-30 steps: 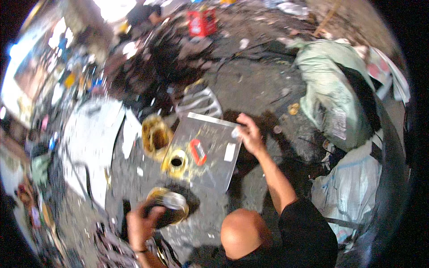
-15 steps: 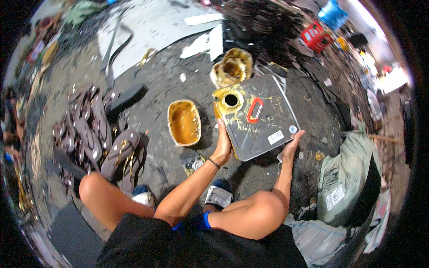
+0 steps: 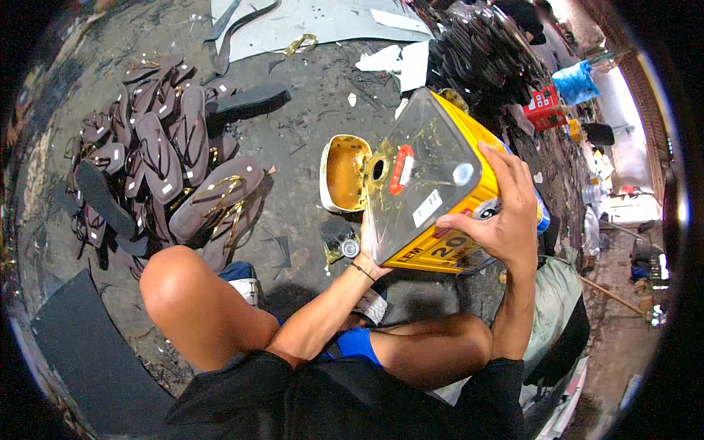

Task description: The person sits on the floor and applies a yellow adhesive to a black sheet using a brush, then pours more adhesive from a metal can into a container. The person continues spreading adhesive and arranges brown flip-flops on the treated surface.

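Note:
Both my hands hold a large yellow metal can [image 3: 433, 154] with a grey top, tilted left so its round hole faces a small bowl. My left hand [image 3: 372, 253] supports the can's near lower edge, its fingers partly hidden beneath. Spread across the raised right side, my right hand [image 3: 506, 209] grips with the thumb on the near face. A red handle sits on the can's top, and yellow-brown smears surround the hole. The off-white bowl [image 3: 325, 183] contains amber, sticky-looking liquid, close against the spout. Whether liquid is flowing cannot be made out.
At left lies a heap of brown flip-flops [image 3: 158, 158]. A round cap [image 3: 350, 248] rests near my left wrist. White sheeting [image 3: 323, 29] is at the far side, beside stacked dark soles [image 3: 484, 55]. A pale sack [image 3: 550, 301] stands at right.
The can has tipped left toward the bowl, its yellow side now showing. My right hand has moved from its lower corner up onto its right side. The whole view has shifted.

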Available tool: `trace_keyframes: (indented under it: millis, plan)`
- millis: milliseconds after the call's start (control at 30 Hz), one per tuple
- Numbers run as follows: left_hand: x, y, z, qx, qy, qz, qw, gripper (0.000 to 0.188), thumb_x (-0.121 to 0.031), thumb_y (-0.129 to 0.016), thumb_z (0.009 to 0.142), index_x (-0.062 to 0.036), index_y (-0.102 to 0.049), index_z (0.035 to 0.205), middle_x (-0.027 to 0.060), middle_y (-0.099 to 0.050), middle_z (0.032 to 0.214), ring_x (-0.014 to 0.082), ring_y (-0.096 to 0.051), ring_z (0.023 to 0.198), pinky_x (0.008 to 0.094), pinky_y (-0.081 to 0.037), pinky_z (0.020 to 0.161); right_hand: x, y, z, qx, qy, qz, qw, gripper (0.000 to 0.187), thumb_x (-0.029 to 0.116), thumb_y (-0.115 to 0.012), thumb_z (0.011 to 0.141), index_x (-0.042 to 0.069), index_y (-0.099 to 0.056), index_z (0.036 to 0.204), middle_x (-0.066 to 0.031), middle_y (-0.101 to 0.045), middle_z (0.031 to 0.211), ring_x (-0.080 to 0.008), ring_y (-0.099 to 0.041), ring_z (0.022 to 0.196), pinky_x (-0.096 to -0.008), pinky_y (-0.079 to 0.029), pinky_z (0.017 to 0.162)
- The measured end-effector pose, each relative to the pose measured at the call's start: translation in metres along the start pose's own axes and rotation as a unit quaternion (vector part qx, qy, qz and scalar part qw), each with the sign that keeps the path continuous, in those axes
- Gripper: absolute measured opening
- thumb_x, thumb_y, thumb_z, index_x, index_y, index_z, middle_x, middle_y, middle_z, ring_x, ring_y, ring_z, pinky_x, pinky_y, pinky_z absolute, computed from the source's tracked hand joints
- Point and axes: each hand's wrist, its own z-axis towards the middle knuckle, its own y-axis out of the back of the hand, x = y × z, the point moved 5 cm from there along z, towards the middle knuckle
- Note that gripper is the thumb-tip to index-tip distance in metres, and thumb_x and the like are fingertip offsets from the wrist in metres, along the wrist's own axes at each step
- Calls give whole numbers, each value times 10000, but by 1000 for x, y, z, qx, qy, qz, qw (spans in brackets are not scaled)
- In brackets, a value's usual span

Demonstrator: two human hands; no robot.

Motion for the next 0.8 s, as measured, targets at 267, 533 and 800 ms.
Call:
trace_keyframes:
  millis: [267, 533, 800]
  plan:
    - [-1, -2, -8, 78, 29, -56, 995, 675, -573, -299, 954, -68, -416, 1386, 169, -480, 1374, 349, -502, 1219, 505, -392, 1038, 66, -12, 44, 57, 51, -79, 994, 916, 534, -850, 483, 28, -585, 1199, -146, -584, 1069, -317, -572, 986, -412, -463, 859]
    - [-5, 7, -17, 135, 50, -109, 984, 656, -555, -314, 957, -68, -419, 1383, 171, -485, 1367, 351, -502, 1218, 504, -387, 1043, 102, -21, 65, 84, 68, -115, 987, 890, 553, -835, 501, 38, -595, 1186, -117, -581, 1055, -302, -562, 978, -412, -463, 840]
    - [-2, -1, -20, 147, 42, -97, 984, 671, -555, -363, 948, -85, -351, 1428, 152, -430, 1418, 338, -462, 1259, 489, -359, 1067, 126, -25, 74, 94, 95, -148, 980, 847, 578, -799, 529, 27, -607, 1143, -113, -576, 1016, -292, -559, 925, -407, -470, 780]
